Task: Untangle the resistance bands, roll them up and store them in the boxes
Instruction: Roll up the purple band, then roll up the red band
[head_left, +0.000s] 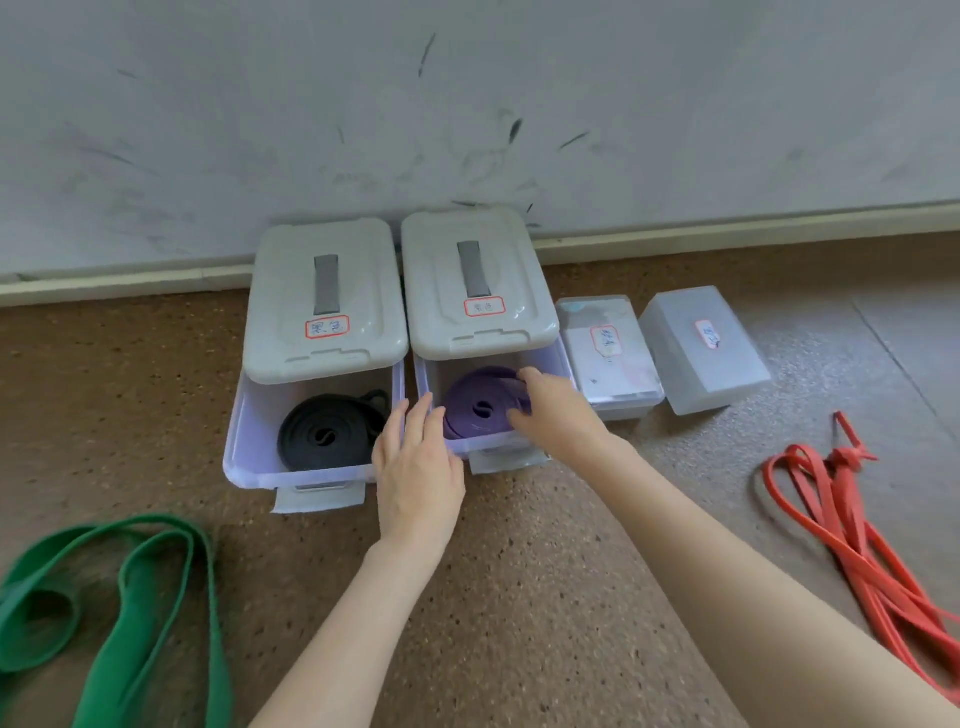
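Four boxes (317, 467) against wall (467, 104); two lids slid back. Purple band (478, 408) rolled in second box, gripped by right hand (550, 410). Left hand (415, 467) flat, fingers straight, at rim. Black band (324, 436) stored. Green band (130, 597), red band (841, 519) loose on floor (519, 597).

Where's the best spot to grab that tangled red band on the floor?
Probably at the knot near the far end of the red band, coming from above. The strands bunch there into a raised lump, so fingers could close round it; elsewhere the band lies flat and loose.
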